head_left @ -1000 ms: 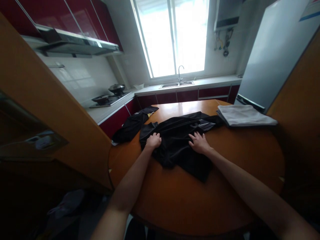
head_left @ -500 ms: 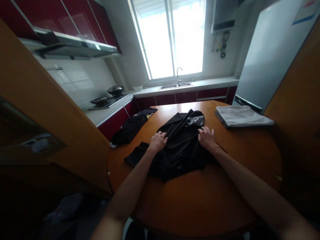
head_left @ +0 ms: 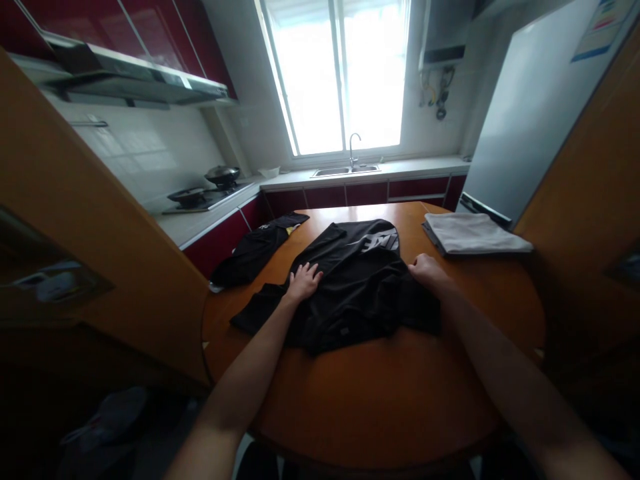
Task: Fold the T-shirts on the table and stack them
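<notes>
A black T-shirt (head_left: 355, 280) with a grey print near its far right lies spread on the round wooden table (head_left: 390, 393), its neck and sleeves towards me. My left hand (head_left: 304, 281) rests on the shirt's left part, palm down with fingers spread. At the shirt's right edge, my right hand (head_left: 428, 272) is closed, its fingers pinching the cloth beside the right sleeve. Some folds run across the near right part of the shirt.
Another black garment (head_left: 257, 250) lies at the table's left edge. A folded grey and white cloth stack (head_left: 475, 233) sits at the right back. Beyond are a stove with pans (head_left: 223, 175), a sink (head_left: 345, 171) and a fridge (head_left: 525, 113).
The shirt's fold has opened out and more of its grey print shows. My left hand has spread its fingers flat; my right hand has moved outward to the right and closed on the edge.
</notes>
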